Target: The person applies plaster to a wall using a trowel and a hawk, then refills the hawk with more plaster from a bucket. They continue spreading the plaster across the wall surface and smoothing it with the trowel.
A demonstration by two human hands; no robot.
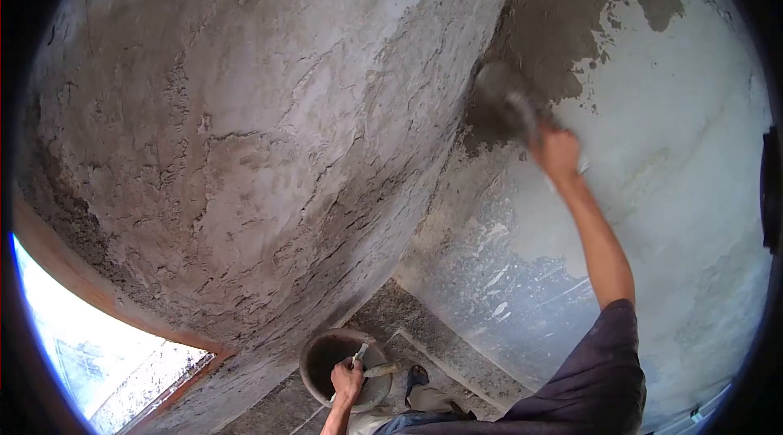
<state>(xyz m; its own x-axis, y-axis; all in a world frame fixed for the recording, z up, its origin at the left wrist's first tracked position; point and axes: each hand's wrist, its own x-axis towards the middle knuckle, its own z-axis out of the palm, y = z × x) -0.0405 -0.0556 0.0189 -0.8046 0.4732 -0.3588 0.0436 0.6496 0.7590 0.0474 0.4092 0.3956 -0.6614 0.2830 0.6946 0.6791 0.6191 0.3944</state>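
My right hand (558, 153) is closed round the handle of a trowel (507, 100), blurred by motion. The trowel's blade lies against the right wall, close to the corner, on a patch of dark wet plaster (563, 19). Lower down, my left hand (347, 382) grips a thin pale handle (360, 352) above a round bucket (314, 353); what the handle belongs to is unclear. A second light-coloured handle (382, 370) lies across the bucket's right side.
A rough plastered wall (245, 125) fills the left. The right wall (669, 133) is pale and smoother. At the lower left is a bright opening (90, 345) with a reddish edge. My sandalled foot (418, 375) stands on the floor (457, 370) beside the bucket.
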